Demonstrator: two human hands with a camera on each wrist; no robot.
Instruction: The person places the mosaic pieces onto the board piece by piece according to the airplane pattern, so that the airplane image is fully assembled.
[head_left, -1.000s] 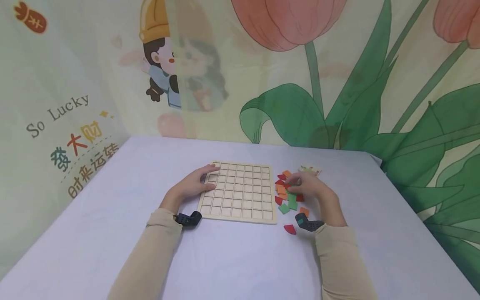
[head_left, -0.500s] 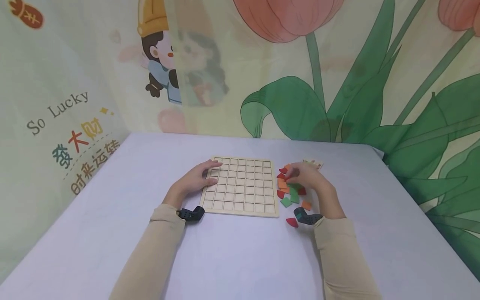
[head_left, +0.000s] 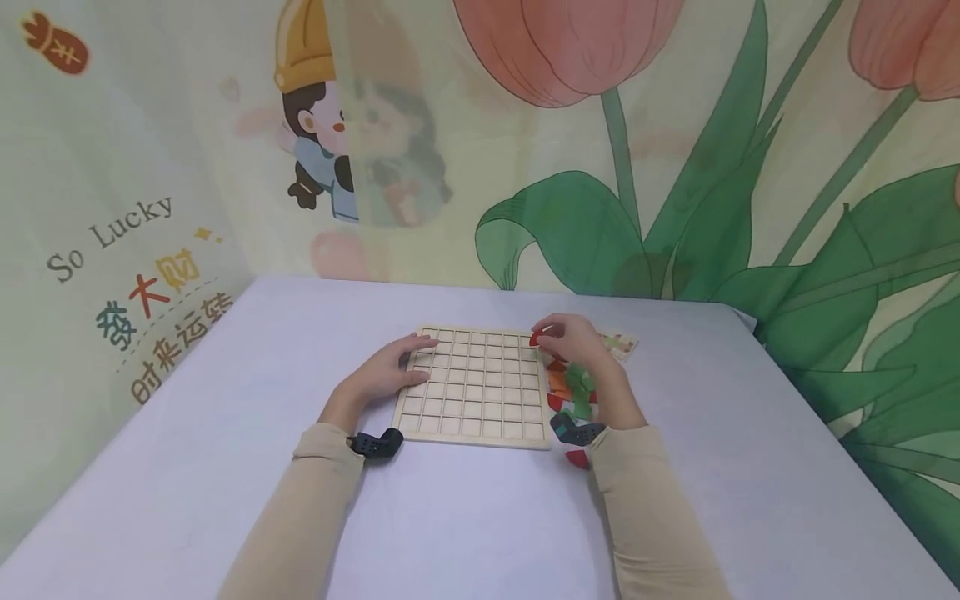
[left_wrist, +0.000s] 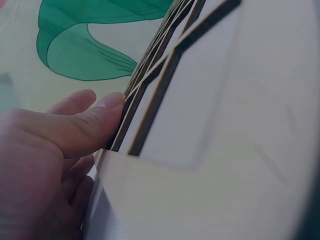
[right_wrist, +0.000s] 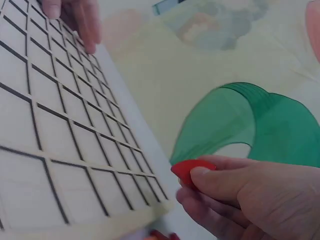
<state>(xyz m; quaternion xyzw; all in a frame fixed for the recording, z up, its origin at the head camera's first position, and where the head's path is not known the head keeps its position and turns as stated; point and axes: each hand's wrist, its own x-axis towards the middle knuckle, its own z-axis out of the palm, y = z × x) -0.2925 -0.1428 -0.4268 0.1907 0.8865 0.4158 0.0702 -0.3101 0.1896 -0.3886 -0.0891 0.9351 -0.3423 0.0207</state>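
In the head view a square wooden grid board (head_left: pixel 472 446) lies flat on the table. My left hand (head_left: pixel 378 371) rests at its left edge, thumb and index finger apart over the border. The left wrist view shows the thumb (left_wrist: pixel 97 127) touching the board, with lower fingers beside its side. Over the board's far right corner, my right hand (head_left: pixel 577 342) pinches a red quarter-circle tile (head_left: pixel 536 337) between thumb and fingers. The right wrist view shows this red tile (right_wrist: pixel 192 169) raised off the board, its rounded side up.
Right of the board lies a loose pile of green tiles (head_left: pixel 581 387), orange tiles (head_left: pixel 558 382) and red ones, partly hidden by my right arm. A red tile (head_left: pixel 577 459) lies apart, nearer me. A patterned card (head_left: pixel 621 344) sits behind the pile. A printed curtain (head_left: pixel 420 250) hangs behind the table.
My right hand has risen from the tile pile with a red quarter-circle tile and moved left to the board's far right corner. The left hand stays at the board's left edge.
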